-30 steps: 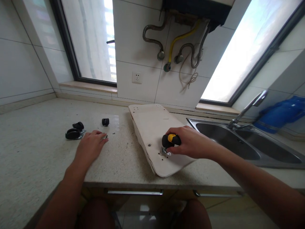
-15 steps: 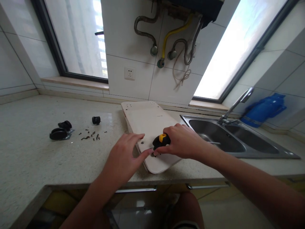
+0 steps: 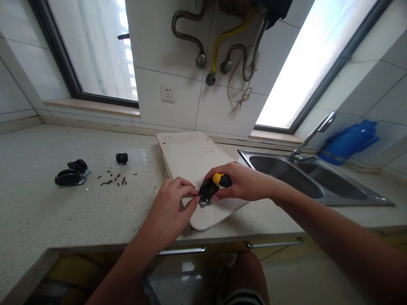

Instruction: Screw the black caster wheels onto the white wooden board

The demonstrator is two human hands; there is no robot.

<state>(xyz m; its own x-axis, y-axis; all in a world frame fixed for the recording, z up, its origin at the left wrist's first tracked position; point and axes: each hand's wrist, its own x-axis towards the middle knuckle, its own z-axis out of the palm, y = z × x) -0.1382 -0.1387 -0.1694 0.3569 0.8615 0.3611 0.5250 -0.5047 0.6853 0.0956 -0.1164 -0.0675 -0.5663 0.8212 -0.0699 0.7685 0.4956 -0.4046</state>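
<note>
A white board (image 3: 187, 154) with small holes at its far end lies on the counter. Near its front end stands a black caster wheel (image 3: 208, 189) with a metal mounting plate (image 3: 204, 203) flat on the board. My right hand (image 3: 241, 180) is closed around the caster, and a yellow-and-black handle (image 3: 221, 179), apparently a screwdriver's, is tucked in the same grip. The handle's tip is hidden. At the plate's left edge, the thumb and forefinger of my left hand (image 3: 173, 203) are pinched together; whatever they hold is too small to make out.
On the counter's left lie more black casters (image 3: 68, 177), another caster (image 3: 121, 158) and several loose screws (image 3: 114, 178). A double steel sink (image 3: 329, 199) with a tap (image 3: 313, 135) is at right, a blue plastic jug (image 3: 349, 142) behind it. Pipes (image 3: 216, 46) hang on the wall.
My left fingers have closed into a pinch beside the caster's plate. The right hand has tilted the caster and handle, so the wheel and plate show more. The view has shifted slightly.
</note>
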